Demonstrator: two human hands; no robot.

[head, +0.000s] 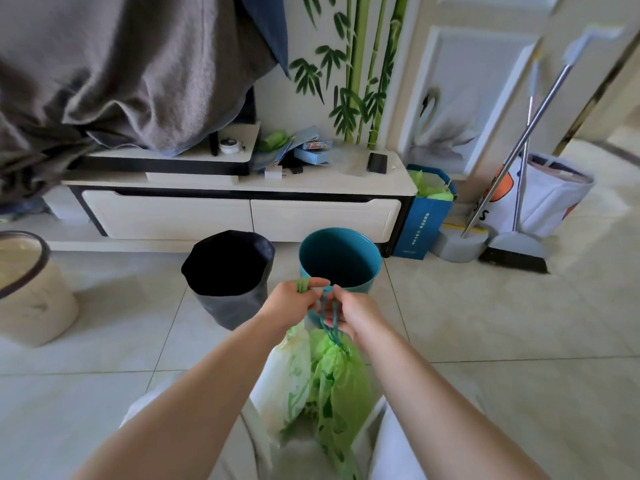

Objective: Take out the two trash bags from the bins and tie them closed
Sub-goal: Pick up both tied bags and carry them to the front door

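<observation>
green trash bag [332, 386] hanging below left hand [291, 301], right hand [353, 311] pinching drawstring [329, 317]

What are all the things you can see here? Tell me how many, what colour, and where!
green trash bag: one, green, hanging from both hands, low middle
blue drawstring: one, blue, at the bag's neck between the hands
teal bin: one, teal, no bag inside, floor centre
black-lined bin: one, black bag still in it, left of the teal bin
beige bin: one, beige, far left
TV cabinet: one, white, behind the bins
phone: one, black, on the cabinet
blue paper bag: one, blue, right of the cabinet
broom: one, grey, far right
left hand: one, gripping bag top
right hand: one, pulling drawstring
</observation>
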